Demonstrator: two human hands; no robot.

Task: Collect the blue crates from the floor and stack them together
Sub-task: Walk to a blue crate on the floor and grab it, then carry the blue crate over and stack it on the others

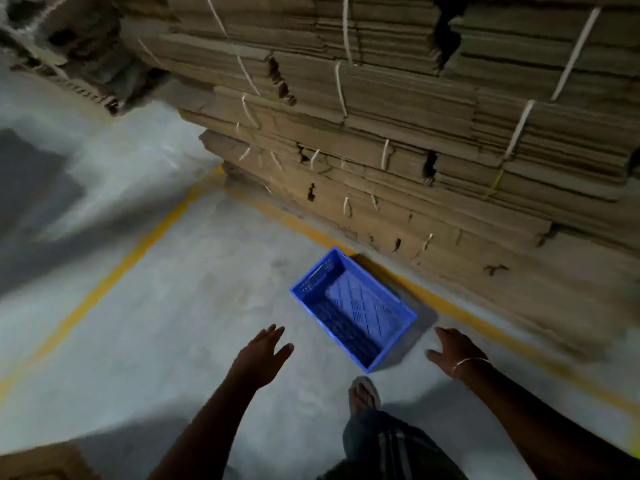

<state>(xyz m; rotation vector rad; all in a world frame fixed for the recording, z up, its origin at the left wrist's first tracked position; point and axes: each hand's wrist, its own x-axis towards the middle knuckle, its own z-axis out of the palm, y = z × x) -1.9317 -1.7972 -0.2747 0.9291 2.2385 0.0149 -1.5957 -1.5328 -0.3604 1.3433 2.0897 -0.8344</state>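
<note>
One blue plastic crate [353, 308] sits upright and empty on the grey concrete floor, turned at an angle, close to a tall stack of cardboard. My left hand [261, 355] hovers open to the crate's left, fingers spread, not touching it. My right hand [453, 351], with a thin bangle on the wrist, hovers open just right of the crate's near corner, also apart from it. Both arms reach forward and down. No other blue crate is in view.
Bundled flat cardboard sheets [433, 150], tied with white string, rise as a wall behind and right of the crate. Yellow floor lines [114, 271] mark a bay. My sandalled foot [363, 393] stands just below the crate. A cardboard corner [38, 462] shows bottom left.
</note>
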